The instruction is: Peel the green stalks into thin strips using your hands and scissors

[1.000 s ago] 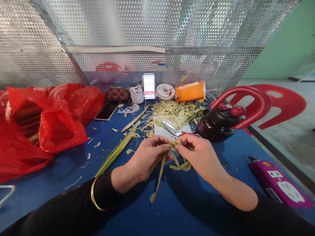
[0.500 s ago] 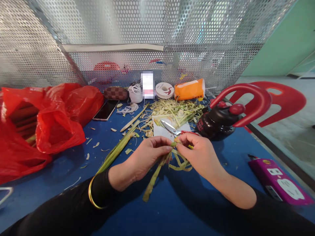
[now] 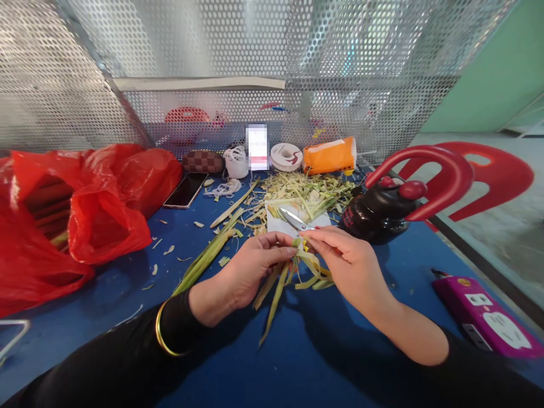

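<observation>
My left hand [image 3: 255,266] is closed in a pinch on the top of a bundle of green-yellow leaf strips [image 3: 278,289], whose long ends hang down toward the table. Beside it my right hand [image 3: 352,260] is also closed, thumb and fingers pinched on a pale leaf strip [image 3: 312,262] at the bundle's right side. A bit of yellow shows between the two hands. Just behind the fingers lie scissors [image 3: 293,218], blades pointing back left, the handles mostly covered by my right hand. They rest on a white sheet [image 3: 274,222].
Leaf scraps [image 3: 306,190] are heaped behind the sheet. Long green leaves [image 3: 204,258] lie left of my hands. Around stand a red plastic bag [image 3: 110,226], a phone [image 3: 186,190], an orange packet [image 3: 329,156], a black jug [image 3: 372,218] and a purple box [image 3: 484,311].
My right fingertips have drawn slightly away from the left ones and now cover more of the scissors' handles. The hanging strips have swung and spread, and more yellow shows.
</observation>
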Motion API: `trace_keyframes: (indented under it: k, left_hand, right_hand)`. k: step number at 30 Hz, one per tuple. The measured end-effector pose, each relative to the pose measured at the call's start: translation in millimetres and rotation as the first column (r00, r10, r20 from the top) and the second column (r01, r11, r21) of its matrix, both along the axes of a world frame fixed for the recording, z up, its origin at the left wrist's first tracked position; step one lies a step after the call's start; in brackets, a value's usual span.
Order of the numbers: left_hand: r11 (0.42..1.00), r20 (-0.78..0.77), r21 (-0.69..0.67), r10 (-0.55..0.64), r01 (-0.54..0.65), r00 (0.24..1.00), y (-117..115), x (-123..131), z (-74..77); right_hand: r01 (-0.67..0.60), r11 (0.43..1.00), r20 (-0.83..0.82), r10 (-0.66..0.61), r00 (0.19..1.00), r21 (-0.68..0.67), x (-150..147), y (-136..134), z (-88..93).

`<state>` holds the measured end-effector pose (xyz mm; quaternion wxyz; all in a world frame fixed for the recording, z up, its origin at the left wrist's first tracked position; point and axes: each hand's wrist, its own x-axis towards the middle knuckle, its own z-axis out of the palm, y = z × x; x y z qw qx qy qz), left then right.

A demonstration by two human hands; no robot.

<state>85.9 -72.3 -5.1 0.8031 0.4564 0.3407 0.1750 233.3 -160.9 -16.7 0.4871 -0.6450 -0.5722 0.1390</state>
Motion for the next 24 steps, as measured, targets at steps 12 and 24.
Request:
trace_keyframes:
  k: [12, 24]
  left_hand:
    - [0.997, 0.031, 0.052, 0.051, -0.052, 0.998, -0.7, 0.7, -0.4]
    - [0.990, 0.031, 0.129, 0.046, -0.049, 0.998, -0.5, 2.1, -2.0]
  right_hand:
    - [-0.023, 0.978, -0.230, -0.026, 0.973, -0.208, 0.5, 1.3, 12.0]
    - [0.008, 0.981, -0.278, -0.062, 0.959, -0.191, 1.5, 1.2, 9.2]
